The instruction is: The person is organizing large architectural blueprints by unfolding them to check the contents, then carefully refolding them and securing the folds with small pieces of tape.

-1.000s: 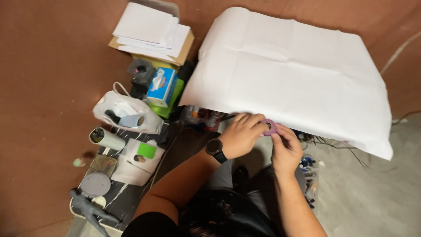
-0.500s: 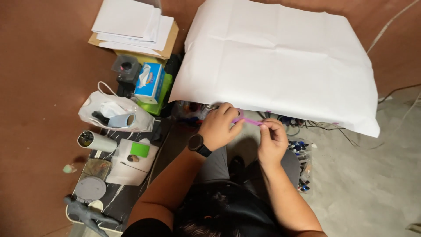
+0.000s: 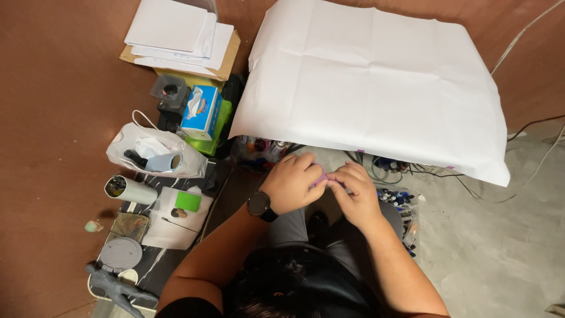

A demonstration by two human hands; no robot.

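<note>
Both of my hands meet just below the near edge of the big white paper sheet (image 3: 376,82), which is creased into squares. My left hand (image 3: 292,184), a dark watch (image 3: 259,205) on its wrist, is curled nearly into a fist, and its fingers pinch a small purple piece (image 3: 321,175) that peeks out between the two hands; I cannot tell what the piece is. My right hand (image 3: 356,194) is bent in as well, its fingertips pressed against that same purple piece, touching the left hand's fingers. Under the edge of the sheet lie tangled cables (image 3: 412,171) and a cluster of small paint bottles (image 3: 391,197). Off to my left sit a blue tissue box (image 3: 200,112), a white plastic bag (image 3: 147,154), a grey metal cylinder (image 3: 130,190) lying on its side, and a bright green square (image 3: 188,201) on a paper. Farther up, a stack of white papers (image 3: 176,32) rests on a cardboard box (image 3: 226,62).
</note>
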